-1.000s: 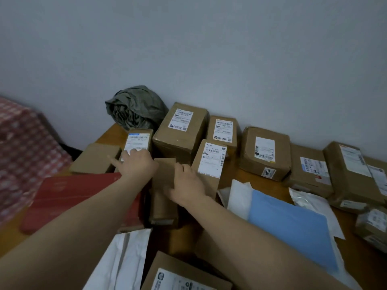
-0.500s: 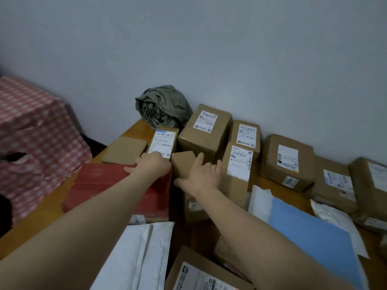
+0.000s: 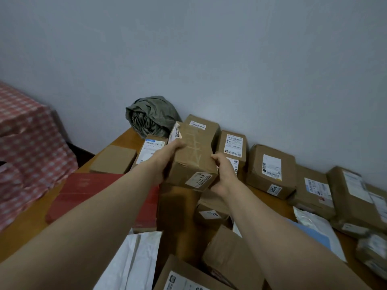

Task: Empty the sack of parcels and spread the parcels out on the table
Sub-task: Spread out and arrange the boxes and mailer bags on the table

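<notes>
Both hands hold a taped brown cardboard parcel (image 3: 191,158) lifted above the table, in front of the back row of boxes. My left hand (image 3: 167,152) grips its left side, and my right hand (image 3: 223,170) grips its right side near a small label. The crumpled grey-green sack (image 3: 151,116) lies against the wall at the table's back corner. Several labelled brown parcels stand along the wall, among them one (image 3: 232,146) just right of the held parcel and another (image 3: 271,170) further right. A small box marked 76 (image 3: 211,214) sits below my right wrist.
The wooden table (image 3: 27,231) also carries a flat red box (image 3: 83,193), a plain brown box (image 3: 114,159), white mailers (image 3: 134,264), a blue mailer (image 3: 318,237) and more boxes at the near edge (image 3: 186,277). A red-checked cloth (image 3: 27,147) covers something left of the table.
Both hands have taken hold of a brown parcel and raised it off the table. Before, they were resting among the boxes near the red box. The view has shifted.
</notes>
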